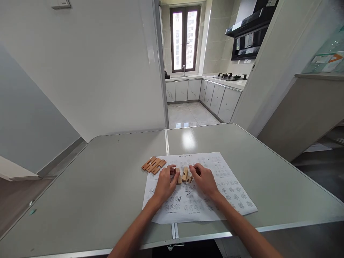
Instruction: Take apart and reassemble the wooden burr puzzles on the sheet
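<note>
Grey-green table facing a kitchen: pale wooden pieces lying loose and unjoined

Beyond the table's far edge we are looking into the kitchen, where daylight is coming in by a window. Across the table's seam, and reaching close to the near edge, a printed sheet of small diagrams is lying flat.

We are holding our left hand and right hand apart over the middle of the sheet, fingers bent, with the pale wooden pieces sitting between them. Our left fingers are curling close about the leftmost piece, and our right fingertips are reaching beside the rightmost; whether either hand is gripping, we cannot tell.

As we are judging it, the work is standing at an early stage. At least three pale pieces are lying at differing angles, one showing a notch, another a dark mark; none is visibly interlocking, though fingers are hiding some contacts. At the sheet's far left corner, darker wooden pieces are resting side by side, partly on the table. That row is looking orderly, so we are counting it as arranged; what is left is lying, we are guessing, with the pale group
</note>
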`<action>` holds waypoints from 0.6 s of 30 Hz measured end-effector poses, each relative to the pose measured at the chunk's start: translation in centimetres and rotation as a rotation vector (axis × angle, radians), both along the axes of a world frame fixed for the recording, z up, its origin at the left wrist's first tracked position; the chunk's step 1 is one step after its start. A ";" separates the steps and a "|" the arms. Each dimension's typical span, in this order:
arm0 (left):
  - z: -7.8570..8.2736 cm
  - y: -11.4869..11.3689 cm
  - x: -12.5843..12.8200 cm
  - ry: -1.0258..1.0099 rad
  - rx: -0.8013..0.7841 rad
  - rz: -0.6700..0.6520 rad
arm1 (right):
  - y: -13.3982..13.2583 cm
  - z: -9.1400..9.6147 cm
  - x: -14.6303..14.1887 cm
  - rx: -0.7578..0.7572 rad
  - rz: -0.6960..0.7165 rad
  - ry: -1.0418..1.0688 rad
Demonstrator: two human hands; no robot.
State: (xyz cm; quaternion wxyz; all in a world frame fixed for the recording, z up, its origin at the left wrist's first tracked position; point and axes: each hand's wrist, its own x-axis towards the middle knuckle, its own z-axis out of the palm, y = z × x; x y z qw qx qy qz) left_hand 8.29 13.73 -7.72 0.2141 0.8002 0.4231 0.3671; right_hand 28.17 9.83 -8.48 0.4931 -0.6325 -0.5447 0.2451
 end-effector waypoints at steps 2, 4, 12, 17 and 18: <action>-0.2 0.1 0.0 0.013 0.001 -0.002 | 0.0 -0.1 0.0 -0.011 -0.015 -0.042; -0.4 0.1 -0.1 0.026 -0.001 -0.008 | -0.1 -0.2 0.1 -0.028 -0.025 -0.075; -0.2 -0.2 0.0 0.096 -0.021 -0.074 | -0.1 0.0 0.2 -0.089 0.009 -0.150; -0.2 -0.3 -0.1 0.122 0.025 -0.113 | 0.1 -0.2 0.2 -0.084 0.035 -0.174; -0.2 -0.4 -0.1 0.126 0.032 -0.122 | 0.1 -0.3 0.2 -0.075 0.052 -0.175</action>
